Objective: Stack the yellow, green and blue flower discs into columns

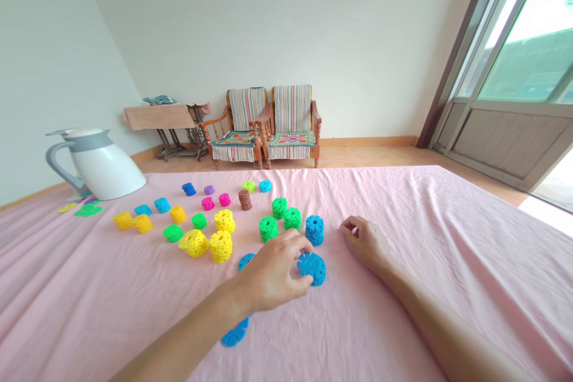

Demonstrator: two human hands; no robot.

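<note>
My left hand (276,270) reaches over the pink cloth, its thumb and fingers closed on the edge of some overlapping blue notched discs (313,268). More blue discs lie on the cloth beside and below my left wrist: one disc (246,261) is partly covered by the hand, and others (236,333) are nearer to me. Just beyond the held discs stands a blue disc stack (314,230). My right hand (364,241) rests on the cloth to the right of that stack, fingers curled in, with nothing visible in them.
Green stacks (268,229) stand beyond my left hand, and yellow stacks (221,246) to its left. A brown stack (245,200) and several small coloured stacks lie farther back. A white jug (107,167) stands at the far left beside loose discs (88,209). Two chairs (293,116) are behind the table.
</note>
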